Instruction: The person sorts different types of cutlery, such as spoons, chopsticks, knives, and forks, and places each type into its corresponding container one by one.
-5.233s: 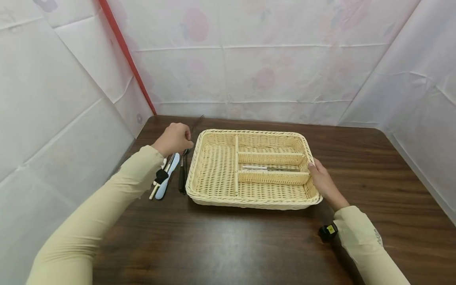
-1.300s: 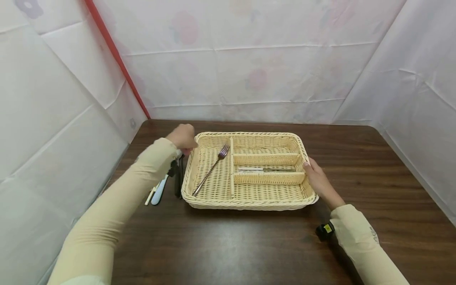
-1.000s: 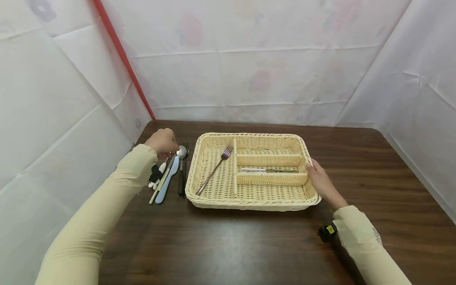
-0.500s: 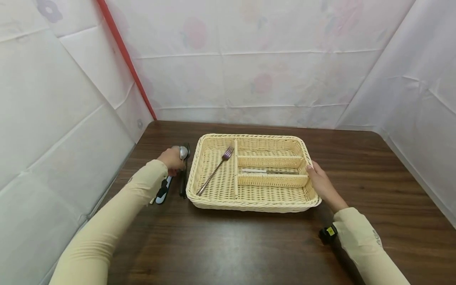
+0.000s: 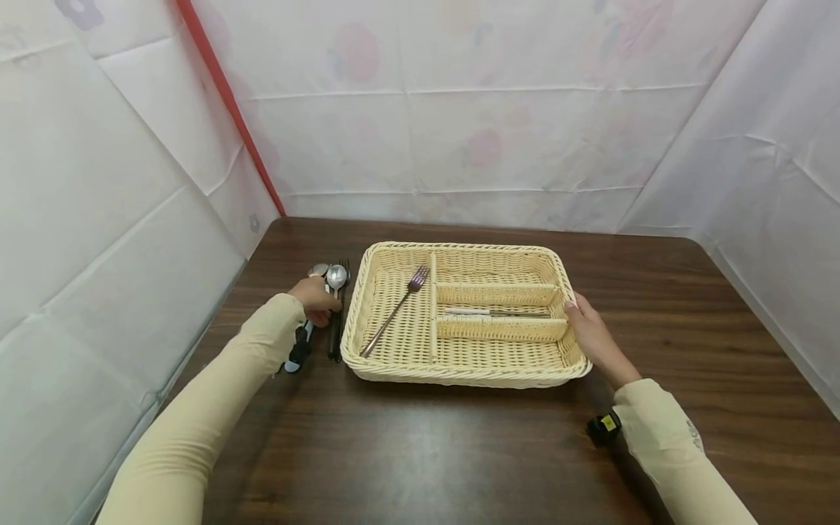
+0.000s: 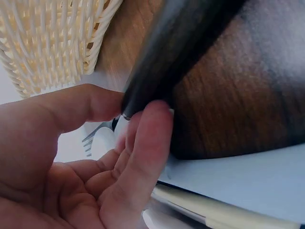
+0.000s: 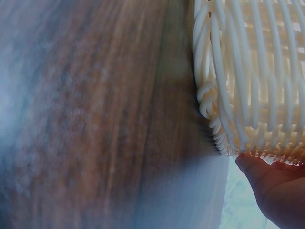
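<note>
My left hand (image 5: 313, 297) is among the cutlery left of the wicker basket (image 5: 459, 375). In the left wrist view, its thumb and finger pinch the dark handle (image 6: 176, 43) of a spoon near the metal neck. That spoon's silver bowl (image 5: 337, 275) shows just beyond the hand. Another spoon bowl (image 5: 318, 270) lies beside it, and a dark fork (image 5: 344, 271) lies closest to the basket. My right hand (image 5: 588, 328) grips the basket's right rim, thumb on top. A purplish fork (image 5: 397, 310) slants across the basket's large left compartment.
A slim white-and-grey utensil (image 5: 467, 312) lies in the basket's middle right compartment. Below my left hand, a pale blue handle (image 5: 293, 364) shows on the dark wooden table (image 5: 420, 452). White sheeting (image 5: 459, 109) hangs behind and at both sides.
The purplish fork, earlier beyond the basket by my left hand, now lies in the left compartment. My left hand has since moved back to the cutlery and pinches a spoon. My right hand stays put.
</note>
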A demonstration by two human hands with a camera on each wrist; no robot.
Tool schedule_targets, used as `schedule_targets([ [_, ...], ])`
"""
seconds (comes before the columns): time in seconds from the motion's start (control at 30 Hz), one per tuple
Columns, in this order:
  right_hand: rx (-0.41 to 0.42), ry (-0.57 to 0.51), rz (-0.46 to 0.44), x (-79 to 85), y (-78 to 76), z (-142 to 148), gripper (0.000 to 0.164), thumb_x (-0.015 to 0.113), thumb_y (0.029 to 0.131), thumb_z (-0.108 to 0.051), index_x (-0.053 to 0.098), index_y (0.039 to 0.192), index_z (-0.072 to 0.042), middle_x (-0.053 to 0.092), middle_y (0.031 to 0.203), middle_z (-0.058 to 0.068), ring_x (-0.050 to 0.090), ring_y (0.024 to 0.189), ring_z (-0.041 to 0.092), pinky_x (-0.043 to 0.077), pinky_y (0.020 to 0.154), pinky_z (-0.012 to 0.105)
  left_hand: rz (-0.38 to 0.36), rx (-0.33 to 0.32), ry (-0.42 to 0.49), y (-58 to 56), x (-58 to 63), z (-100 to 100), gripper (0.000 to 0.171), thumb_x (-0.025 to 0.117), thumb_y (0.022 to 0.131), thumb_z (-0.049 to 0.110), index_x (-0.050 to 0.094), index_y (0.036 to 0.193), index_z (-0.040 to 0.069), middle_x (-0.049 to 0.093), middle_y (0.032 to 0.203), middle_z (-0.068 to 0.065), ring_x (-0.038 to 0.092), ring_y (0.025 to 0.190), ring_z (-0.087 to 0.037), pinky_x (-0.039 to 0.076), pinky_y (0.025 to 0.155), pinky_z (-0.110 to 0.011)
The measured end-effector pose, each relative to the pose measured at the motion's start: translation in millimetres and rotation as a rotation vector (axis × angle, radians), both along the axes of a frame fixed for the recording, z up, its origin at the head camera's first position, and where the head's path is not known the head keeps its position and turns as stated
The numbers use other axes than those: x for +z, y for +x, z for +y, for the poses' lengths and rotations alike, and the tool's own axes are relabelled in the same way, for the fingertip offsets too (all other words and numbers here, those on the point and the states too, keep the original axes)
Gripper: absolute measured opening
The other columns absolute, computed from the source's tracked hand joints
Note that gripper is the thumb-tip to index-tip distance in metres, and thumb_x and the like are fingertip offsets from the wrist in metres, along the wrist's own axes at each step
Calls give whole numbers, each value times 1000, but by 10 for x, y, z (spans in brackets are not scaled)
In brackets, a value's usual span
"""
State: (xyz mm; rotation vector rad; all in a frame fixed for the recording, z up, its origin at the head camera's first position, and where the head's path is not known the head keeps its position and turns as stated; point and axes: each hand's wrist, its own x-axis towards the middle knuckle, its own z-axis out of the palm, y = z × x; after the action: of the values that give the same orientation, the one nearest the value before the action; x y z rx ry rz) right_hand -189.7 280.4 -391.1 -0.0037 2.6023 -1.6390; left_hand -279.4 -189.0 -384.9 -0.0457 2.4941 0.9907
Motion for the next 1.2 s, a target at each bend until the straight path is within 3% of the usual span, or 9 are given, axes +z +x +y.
schedule_targets([
  [0.27, 0, -7, -2, 2, -4, 0, 54, 22, 105, -24, 8, 150, 3, 20, 149, 32, 23, 135, 40, 20, 109, 52, -20, 48, 24, -3, -41, 2, 18, 55, 82, 5, 50, 89, -12, 54, 82, -19, 62, 53, -19, 56, 57, -33],
  [0.53, 2, 2, 4, 13, 7, 0, 55, 22, 105, -25, 9, 150, 3, 21, 148, 32, 24, 134, 40, 21, 108, 53, 7, 22, 32, 46, 51, -34, 18, 61, 84, 8, 51, 78, -5, 54, 69, -12, 60, 50, -16, 56, 57, -34],
  [0.77, 6, 18, 10, 10, 4, 4, 55, 22, 105, -26, 9, 150, 3, 20, 149, 32, 21, 136, 41, 19, 109, 54, 52, -2, 70, 127, 231, -82, 15, 56, 88, 8, 53, 79, -3, 52, 71, -10, 58, 52, -15, 56, 59, -36],
  [0.9, 2, 18, 10, 5, 7, 3, 56, 22, 105, -27, 9, 149, 4, 20, 149, 32, 22, 135, 41, 20, 108, 54, 85, -23, 107, 157, 350, -89, 12, 51, 89, 5, 46, 78, 1, 48, 71, -8, 53, 54, -15, 56, 60, -38],
  [1.2, 0, 20, 10, -4, 1, -4, 55, 22, 105, -25, 9, 149, 4, 21, 148, 33, 24, 134, 41, 21, 108, 54, 176, -86, 154, 134, 487, -40, 6, 52, 87, 5, 50, 88, -1, 49, 73, -9, 50, 53, -17, 54, 53, -37],
])
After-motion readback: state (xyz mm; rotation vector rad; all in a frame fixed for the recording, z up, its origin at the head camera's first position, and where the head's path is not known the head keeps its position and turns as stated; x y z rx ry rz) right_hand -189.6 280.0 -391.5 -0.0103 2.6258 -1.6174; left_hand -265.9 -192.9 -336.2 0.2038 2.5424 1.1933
